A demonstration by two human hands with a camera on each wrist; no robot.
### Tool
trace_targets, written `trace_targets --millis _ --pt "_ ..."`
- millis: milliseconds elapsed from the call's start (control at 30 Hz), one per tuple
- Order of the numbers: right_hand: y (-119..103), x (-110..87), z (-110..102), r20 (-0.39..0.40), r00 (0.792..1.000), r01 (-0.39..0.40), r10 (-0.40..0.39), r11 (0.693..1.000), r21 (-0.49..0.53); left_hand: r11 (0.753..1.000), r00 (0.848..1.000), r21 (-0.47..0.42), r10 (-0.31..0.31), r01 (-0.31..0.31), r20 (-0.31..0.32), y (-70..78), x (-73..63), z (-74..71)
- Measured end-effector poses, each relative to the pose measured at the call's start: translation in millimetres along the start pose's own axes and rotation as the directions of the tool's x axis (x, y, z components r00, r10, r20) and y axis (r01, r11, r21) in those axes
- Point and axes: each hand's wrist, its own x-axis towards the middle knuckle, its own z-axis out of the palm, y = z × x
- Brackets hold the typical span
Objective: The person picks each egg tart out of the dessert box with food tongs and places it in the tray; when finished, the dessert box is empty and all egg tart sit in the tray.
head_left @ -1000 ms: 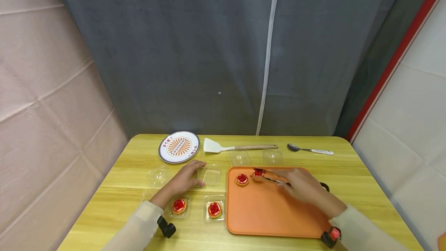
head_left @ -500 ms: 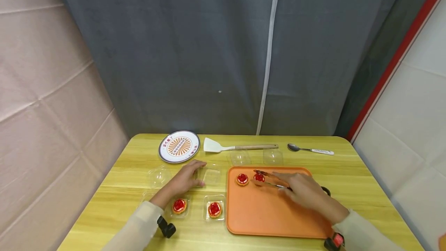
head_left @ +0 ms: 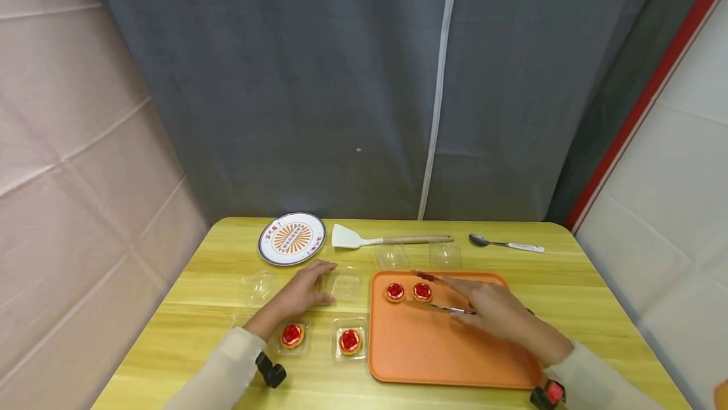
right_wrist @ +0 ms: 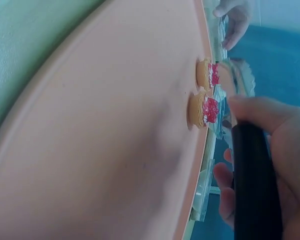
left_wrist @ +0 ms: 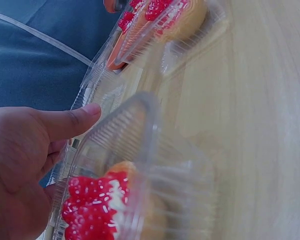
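Observation:
My right hand (head_left: 495, 312) grips a pair of tongs (head_left: 452, 310) whose black handle (right_wrist: 255, 180) crosses the right wrist view. The tongs' two arms are spread, one on each side of the right-hand red-topped tart (head_left: 423, 292) on the orange tray (head_left: 443, 353). A second tart (head_left: 395, 292) sits just left of it. My left hand (head_left: 304, 290) lies at a clear plastic box (head_left: 345, 288) with no tart in it, thumb (left_wrist: 72, 122) extended and fingers spread at its side. Closer to me, two open clear boxes hold one tart each: the left tart (head_left: 292, 336) and the right tart (head_left: 349, 342).
A patterned plate (head_left: 292, 239) stands at the back left. Beside it lie a white spatula (head_left: 392, 241) with a wooden handle and a spoon (head_left: 506, 244). Clear lids (head_left: 391, 258) sit behind the tray, and another clear lid (head_left: 260, 288) lies left of my left hand.
The tongs' arms have spread wider around the right tart, the near arm moving toward me. My right hand has shifted slightly nearer and to the right. My left hand stays put.

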Motion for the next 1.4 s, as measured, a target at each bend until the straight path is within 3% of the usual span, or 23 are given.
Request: trace_targets --millis 467,733,900,1133,1267,1400 --pt "-18 12.4 -2 0.012 1.0 0.012 -0.012 0.999 -0.045 0.999 0.998 0.022 -0.043 0.042 0.04 6.4 -1.8 -1.5" --pt "-34 28.8 4 0.01 0.994 0.111 -0.111 0.991 -0.068 0.997 0.998 0.067 -0.029 0.025 0.058 13.7 -9.8 -7.2" --pt "-50 39.7 6 0.045 0.988 0.149 -0.148 0.988 -0.039 0.996 0.999 0.08 -0.047 0.048 -0.004 16.8 -31.9 -15.9" --pt "-75 52.4 13 0.082 0.974 0.21 -0.213 0.977 0.041 0.989 0.986 0.008 -0.145 0.146 -0.086 23.2 -82.3 -28.4" --pt "-88 60.7 18 0.088 0.968 0.232 -0.234 0.972 0.037 0.976 0.973 -0.043 -0.215 0.212 -0.089 24.3 -104.5 -28.6" --pt "-103 69.1 23 0.111 0.962 0.251 -0.25 0.968 0.006 0.965 0.966 -0.09 -0.253 0.247 -0.06 24.7 -116.0 -24.4"
